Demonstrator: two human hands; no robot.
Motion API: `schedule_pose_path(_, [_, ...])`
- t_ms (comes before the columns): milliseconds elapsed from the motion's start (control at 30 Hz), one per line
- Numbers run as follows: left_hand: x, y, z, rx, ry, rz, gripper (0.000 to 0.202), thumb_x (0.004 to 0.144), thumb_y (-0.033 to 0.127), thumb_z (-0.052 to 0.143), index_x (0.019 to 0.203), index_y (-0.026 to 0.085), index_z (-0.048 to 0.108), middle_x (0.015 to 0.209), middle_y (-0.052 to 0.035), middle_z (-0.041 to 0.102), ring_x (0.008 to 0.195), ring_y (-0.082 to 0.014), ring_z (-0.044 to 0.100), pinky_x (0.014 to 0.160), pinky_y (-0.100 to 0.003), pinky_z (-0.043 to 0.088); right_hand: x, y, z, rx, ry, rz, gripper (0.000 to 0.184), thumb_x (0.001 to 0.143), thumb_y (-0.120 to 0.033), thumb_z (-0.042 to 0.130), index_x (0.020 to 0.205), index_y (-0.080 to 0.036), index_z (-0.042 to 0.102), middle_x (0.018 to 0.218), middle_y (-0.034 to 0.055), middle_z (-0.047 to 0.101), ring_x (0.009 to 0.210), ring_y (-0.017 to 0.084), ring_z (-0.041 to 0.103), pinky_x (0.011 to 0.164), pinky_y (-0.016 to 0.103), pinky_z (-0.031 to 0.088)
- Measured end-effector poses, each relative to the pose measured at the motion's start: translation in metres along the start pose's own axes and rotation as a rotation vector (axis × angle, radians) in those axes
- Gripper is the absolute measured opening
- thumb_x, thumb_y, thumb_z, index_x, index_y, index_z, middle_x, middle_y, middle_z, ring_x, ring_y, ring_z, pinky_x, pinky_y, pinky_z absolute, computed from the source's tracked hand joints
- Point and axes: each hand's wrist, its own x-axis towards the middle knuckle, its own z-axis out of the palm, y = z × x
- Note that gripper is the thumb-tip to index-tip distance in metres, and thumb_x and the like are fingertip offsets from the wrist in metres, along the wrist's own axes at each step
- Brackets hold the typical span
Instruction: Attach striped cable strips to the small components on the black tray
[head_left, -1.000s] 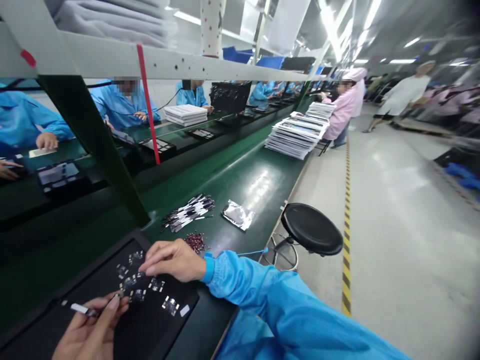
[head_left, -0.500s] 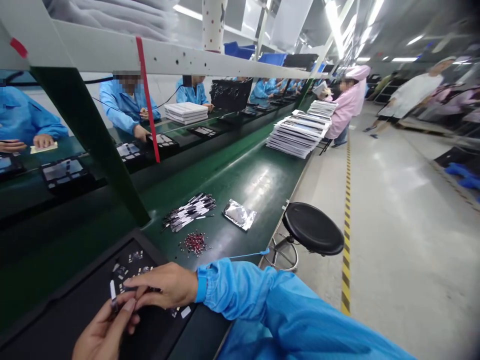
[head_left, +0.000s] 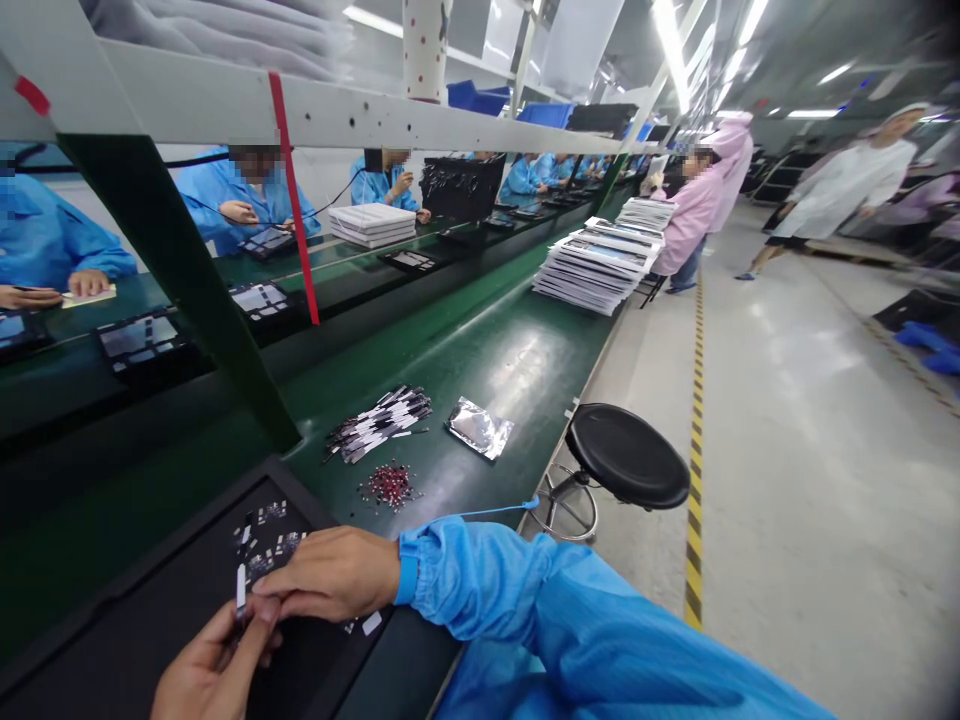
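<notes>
Low over black tray, left hand pinching upright white strip; right hand curled just beside strip, grip unclear.

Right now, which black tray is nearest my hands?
The black tray under your left hand and right hand, holding small parts; the others sit farther away.

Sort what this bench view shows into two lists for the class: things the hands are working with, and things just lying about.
Working with:
left hand
right hand
white strip
small parts
black tray

Lying about:
foil bag
bundled striped strips
dark red bits
black stool
</notes>
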Motion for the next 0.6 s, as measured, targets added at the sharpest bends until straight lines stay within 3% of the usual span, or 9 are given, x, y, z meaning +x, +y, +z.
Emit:
schedule_pose_path(167, [0.0001,-0.0081,-0.0015,-0.113,-0.014,0.091,0.058,0.059,0.059,0.086,0.097,0.017,0.075,0.091,-0.0065,0.074,0.084,-0.0256,0.068,0.073,-0.03,0.056,0.0004,0.0013,0.002,0.113,0.16,-0.024,0.029,0.1,-0.039,0.054,0.11,-0.015,0.068,0.095,0.0064,0.075,0.088,0.016,0.066,0.092,0.026,0.053])
schedule_pose_path(267, [-0.0015,-0.0071,-0.0009,-0.161,-0.03,0.094,0.055,0.06,0.056,0.087,0.096,0.016,0.075,0.089,-0.0071,0.074,0.081,-0.0247,0.067,0.071,-0.03,0.056,0.0001,0.0014,0.0013,0.16,0.175,-0.029,0.022,0.1,-0.033,0.054,0.1,-0.016,0.068,0.091,0.0061,0.075,0.089,0.015,0.066,0.092,0.025,0.052])
schedule_pose_path(600, [-0.003,-0.0037,0.0019,-0.184,-0.064,0.088,0.052,0.06,0.056,0.086,0.089,0.015,0.074,0.077,-0.0055,0.071,0.07,-0.0214,0.064,0.065,-0.029,0.054,-0.0027,-0.0015,0.0052,0.213,0.178,0.023,0.022,0.097,-0.034,0.053,0.098,-0.016,0.066,0.089,0.0084,0.072,0.085,0.015,0.066,0.082,0.023,0.054])
